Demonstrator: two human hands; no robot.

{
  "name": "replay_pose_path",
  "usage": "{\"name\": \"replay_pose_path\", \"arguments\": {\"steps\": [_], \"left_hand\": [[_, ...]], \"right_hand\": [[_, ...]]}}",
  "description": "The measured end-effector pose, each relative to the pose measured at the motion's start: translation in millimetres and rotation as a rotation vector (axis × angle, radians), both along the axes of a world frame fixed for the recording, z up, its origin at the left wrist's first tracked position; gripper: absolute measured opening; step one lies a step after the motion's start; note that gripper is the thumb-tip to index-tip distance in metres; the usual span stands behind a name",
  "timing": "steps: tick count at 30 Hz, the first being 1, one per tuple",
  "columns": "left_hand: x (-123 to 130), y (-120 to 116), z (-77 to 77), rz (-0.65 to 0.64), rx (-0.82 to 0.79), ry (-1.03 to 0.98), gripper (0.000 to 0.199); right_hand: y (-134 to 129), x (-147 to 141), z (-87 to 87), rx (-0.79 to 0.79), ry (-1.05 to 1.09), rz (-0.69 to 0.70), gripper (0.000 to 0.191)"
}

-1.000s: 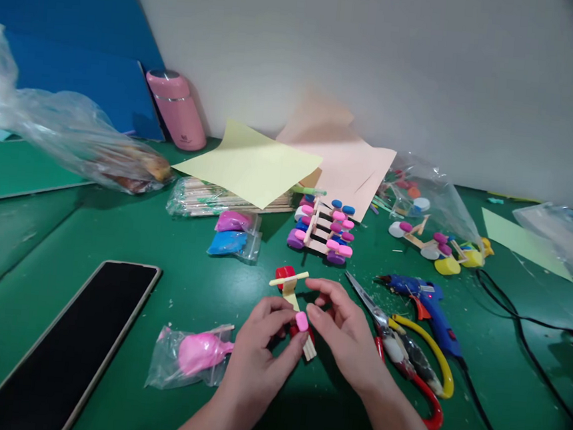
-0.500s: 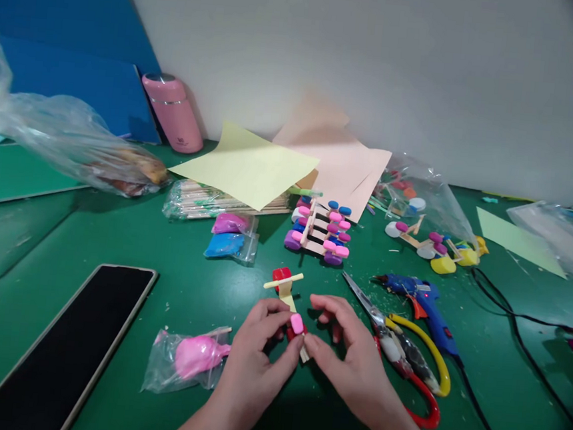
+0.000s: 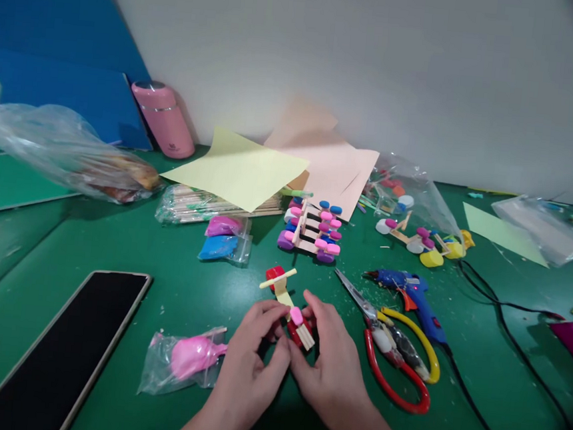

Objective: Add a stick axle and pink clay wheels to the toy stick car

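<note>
Between my hands stands a small craft-stick tricycle point(image 3: 283, 296) with red wheels and a pale yellow crossbar at its far end. A pink clay piece point(image 3: 296, 315) sits on its stick body near the close end. My left hand point(image 3: 254, 359) is closed about the tricycle's left side, its fingertips next to the pink piece. On the opposite side, my right hand point(image 3: 331, 356) curves round the model with its fingers by the red wheel. Both thumbs come close together at the near end. A plastic bag of pink clay point(image 3: 194, 357) lies left of my left hand.
Scissors point(image 3: 386, 341) and a blue glue gun point(image 3: 410, 289) with a trailing cord lie at right. A phone point(image 3: 64, 349) is at left. Finished stick models point(image 3: 312, 231), bagged clay point(image 3: 221, 246), paper sheets point(image 3: 241, 164) and a pink flask point(image 3: 164, 121) stand farther back.
The pink clay piece, earlier pinched in my left fingers, now rests on the tricycle's body. My right hand has closed in along the right side. The view has shifted slightly.
</note>
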State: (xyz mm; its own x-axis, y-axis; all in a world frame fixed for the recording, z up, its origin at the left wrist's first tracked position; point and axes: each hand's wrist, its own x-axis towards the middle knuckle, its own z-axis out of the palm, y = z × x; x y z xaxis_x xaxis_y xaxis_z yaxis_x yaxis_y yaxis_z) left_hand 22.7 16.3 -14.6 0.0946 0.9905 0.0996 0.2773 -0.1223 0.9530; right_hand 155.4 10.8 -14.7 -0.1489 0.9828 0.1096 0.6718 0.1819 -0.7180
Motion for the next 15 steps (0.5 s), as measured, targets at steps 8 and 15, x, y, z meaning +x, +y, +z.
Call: {"name": "replay_pose_path", "arguments": {"steps": [8, 15], "left_hand": [[1, -2, -2.6, 0.04, 0.098, 0.088, 0.028], [6, -8, 2.3, -0.004, 0.154, 0.204, 0.034]], "right_hand": [[11, 16, 6.1, 0.033, -0.065, -0.017, 0.048], [25, 28, 9.6, 0.005, -0.003, 0.116, 0.047]]}}
